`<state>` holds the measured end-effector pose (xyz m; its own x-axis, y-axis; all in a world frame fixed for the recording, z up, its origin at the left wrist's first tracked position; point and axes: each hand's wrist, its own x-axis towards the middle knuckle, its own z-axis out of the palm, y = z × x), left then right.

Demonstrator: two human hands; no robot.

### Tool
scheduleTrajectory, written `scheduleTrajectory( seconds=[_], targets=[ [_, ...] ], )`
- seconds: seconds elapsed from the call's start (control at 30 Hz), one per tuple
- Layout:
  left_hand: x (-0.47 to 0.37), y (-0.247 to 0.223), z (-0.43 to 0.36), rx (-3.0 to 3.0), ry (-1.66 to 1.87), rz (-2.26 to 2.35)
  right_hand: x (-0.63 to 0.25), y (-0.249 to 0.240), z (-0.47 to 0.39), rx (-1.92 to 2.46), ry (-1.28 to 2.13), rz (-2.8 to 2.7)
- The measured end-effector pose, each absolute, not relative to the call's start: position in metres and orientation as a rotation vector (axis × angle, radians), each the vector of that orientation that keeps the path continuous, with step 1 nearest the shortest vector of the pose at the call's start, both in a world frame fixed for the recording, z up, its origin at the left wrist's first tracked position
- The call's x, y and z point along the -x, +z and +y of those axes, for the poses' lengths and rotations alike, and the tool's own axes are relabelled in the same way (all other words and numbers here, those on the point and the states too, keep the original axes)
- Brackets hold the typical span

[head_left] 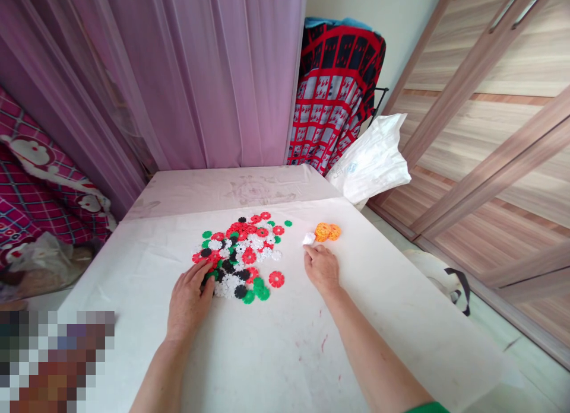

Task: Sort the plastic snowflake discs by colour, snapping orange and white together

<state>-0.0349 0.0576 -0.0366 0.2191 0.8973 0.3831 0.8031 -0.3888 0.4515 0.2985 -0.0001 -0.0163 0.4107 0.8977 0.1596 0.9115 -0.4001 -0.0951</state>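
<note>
A loose heap of plastic flower-shaped discs (249, 256) in red, white, black and green lies on the table. My left hand (190, 297) rests at the heap's left edge, fingers apart and touching discs, with some fingertips hidden among them. To the right of the heap, my right hand (323, 269) has its fingers curled together, the tips on a few white discs (309, 239). Just beyond these, a small cluster of orange discs (327, 231) sits apart from the heap. A single red disc (276, 279) and several overlapping green discs (261, 290) lie at the heap's near side.
A pale cloth covers the table (276, 353). Behind it hang purple curtains (214, 75). At the far right corner stand a white plastic bag (369, 161) and a draped red-and-black cloth (333, 92). Wooden cabinet doors (499, 116) line the right side.
</note>
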Motion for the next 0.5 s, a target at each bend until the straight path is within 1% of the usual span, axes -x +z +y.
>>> scheduleTrajectory(
  seconds=[0.5],
  targets=[
    [0.0349,-0.0388,0.0582,-2.336,0.916,1.634,-0.3016,-0.0134,0.0036,2.52,-0.11,-1.563]
  ],
)
